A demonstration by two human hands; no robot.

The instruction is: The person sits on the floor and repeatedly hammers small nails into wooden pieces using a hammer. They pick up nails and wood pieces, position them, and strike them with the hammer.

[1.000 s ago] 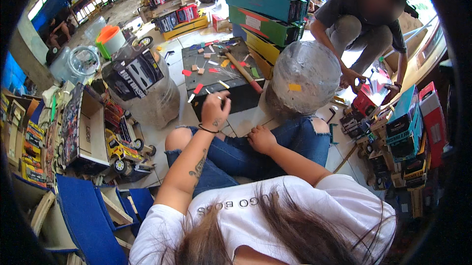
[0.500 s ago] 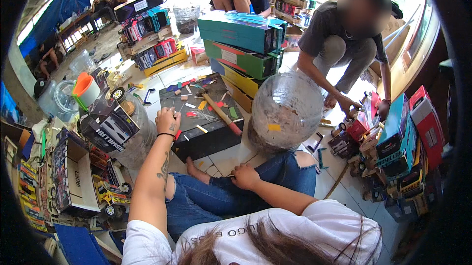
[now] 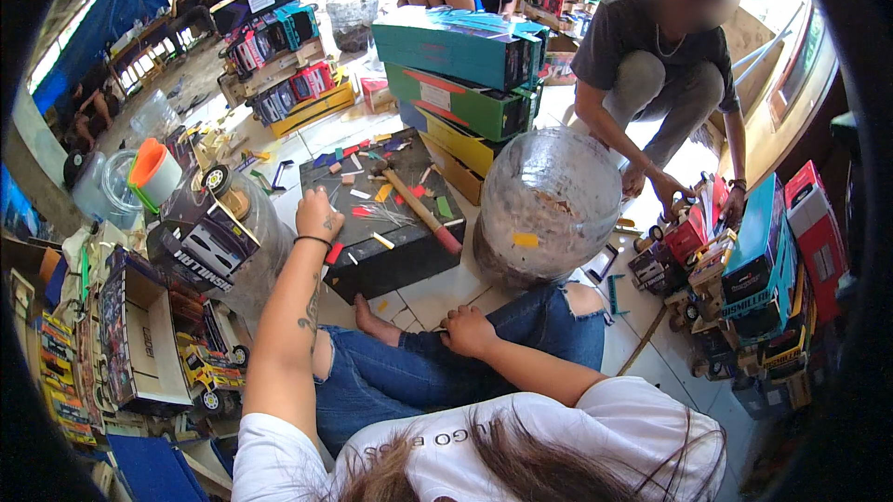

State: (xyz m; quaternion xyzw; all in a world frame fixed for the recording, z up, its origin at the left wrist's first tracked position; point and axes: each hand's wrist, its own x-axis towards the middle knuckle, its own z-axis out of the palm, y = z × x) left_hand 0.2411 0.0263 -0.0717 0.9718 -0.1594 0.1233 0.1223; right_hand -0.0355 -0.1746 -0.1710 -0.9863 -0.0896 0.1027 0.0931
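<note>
My left hand is at the left edge of a black box, its fingers curled together; what they pinch, if anything, is too small to make out. A hammer with a wooden handle and reddish end lies across the box top. Around it are thin nails in a loose heap and several coloured scraps, among them a green strip and a white strip. Resting on my jeans, my right hand has curled fingers, and their inner side is hidden.
A big clear plastic jar stands right of the box, stacked toy truck bodies behind it. At left are a truck body over another jar and more toy trucks. A crouching person handles toy trucks at right.
My left hand's fingers have drawn in from a looser spread at the box edge. My right hand stays on my leg. The crouching person's hands have shifted slightly at the trucks.
</note>
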